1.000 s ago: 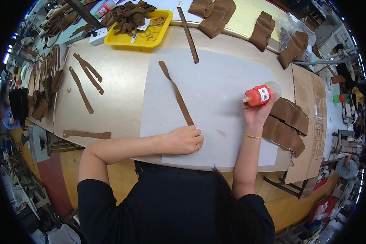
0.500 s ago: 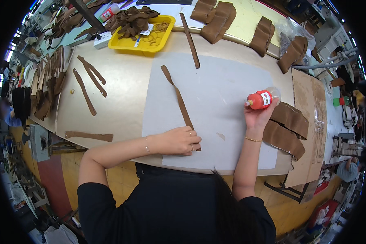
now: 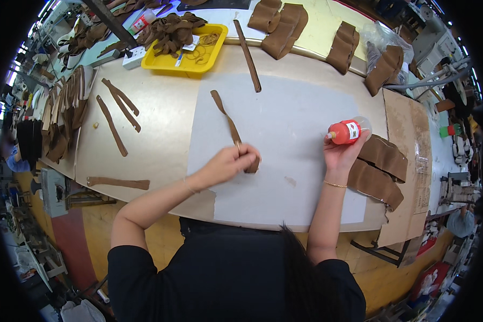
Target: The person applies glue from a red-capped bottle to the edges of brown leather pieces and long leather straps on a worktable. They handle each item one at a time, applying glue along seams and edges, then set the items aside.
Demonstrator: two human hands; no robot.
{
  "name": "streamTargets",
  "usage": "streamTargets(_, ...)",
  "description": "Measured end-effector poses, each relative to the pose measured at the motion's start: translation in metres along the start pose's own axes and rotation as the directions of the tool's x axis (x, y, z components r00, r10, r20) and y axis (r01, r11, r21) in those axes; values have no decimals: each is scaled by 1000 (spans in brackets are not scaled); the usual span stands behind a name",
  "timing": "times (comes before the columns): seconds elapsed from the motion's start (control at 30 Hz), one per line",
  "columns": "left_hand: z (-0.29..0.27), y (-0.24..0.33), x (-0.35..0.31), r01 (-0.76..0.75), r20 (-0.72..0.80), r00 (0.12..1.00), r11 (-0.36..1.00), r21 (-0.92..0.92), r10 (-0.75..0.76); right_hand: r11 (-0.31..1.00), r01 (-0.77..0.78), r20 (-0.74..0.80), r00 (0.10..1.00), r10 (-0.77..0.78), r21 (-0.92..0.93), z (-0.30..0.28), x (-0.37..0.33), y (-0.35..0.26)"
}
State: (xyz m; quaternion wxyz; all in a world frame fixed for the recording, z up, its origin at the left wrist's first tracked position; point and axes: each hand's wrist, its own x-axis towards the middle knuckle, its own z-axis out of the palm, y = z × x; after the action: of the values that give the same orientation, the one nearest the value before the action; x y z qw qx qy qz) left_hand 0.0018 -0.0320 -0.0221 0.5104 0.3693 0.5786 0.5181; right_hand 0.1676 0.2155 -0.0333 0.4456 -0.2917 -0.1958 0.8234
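Note:
My left hand (image 3: pixel 233 162) is closed around a long brown strip (image 3: pixel 229 122) over the grey sheet (image 3: pixel 284 118) on the table. The strip's far part stretches away with a twist in it, and its near end pokes out below my fingers. Raised at the right, my right hand (image 3: pixel 340 153) grips a red and clear squeeze bottle (image 3: pixel 344 131), tilted with its yellowish nozzle toward the left. Beside that hand, two wide brown pieces (image 3: pixel 375 180) lie at the sheet's right edge.
A yellow tray (image 3: pixel 216 56) holding brown pieces and rubber bands stands at the far left. Loose brown strips (image 3: pixel 112 126) lie on the left of the table, another strip (image 3: pixel 248 56) at the far middle. Cardboard (image 3: pixel 400 214) covers the right end. Curved brown pieces (image 3: pixel 284 32) rest along the back.
My left hand has moved away from the table's near edge, up along the brown strip, and its fingers have curled more tightly. My right hand with the bottle has hardly moved.

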Motion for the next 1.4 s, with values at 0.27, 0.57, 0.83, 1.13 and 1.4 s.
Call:
streamTargets(0.27, 4, 43, 67, -336, 447, 878, 883, 327, 169, 1000, 7, 25, 1000, -7, -11, 2, -4, -1)
streamTargets(0.57, 47, -3, 55, -648, 481, 750, 646, 402, 453, 1000, -1, 53, 999, -1, 27, -5, 4, -2)
streamTargets(0.83, -45, -28, -4, -232, 109, 859, 191, 954, 500, 995, -7, 117, 993, 19, -103, 7, -4, 8)
streamTargets(1.13, -90, -31, 10, -90, -34, 836, 198, 976, 547, 926, 65, 334, 940, 68, -373, 55, 22, 61)
streamTargets(1.4, -96, -45, 16, 18, -161, 828, 260, 965, 538, 527, 577, 733, 665, 141, -624, 157, 49, 152)
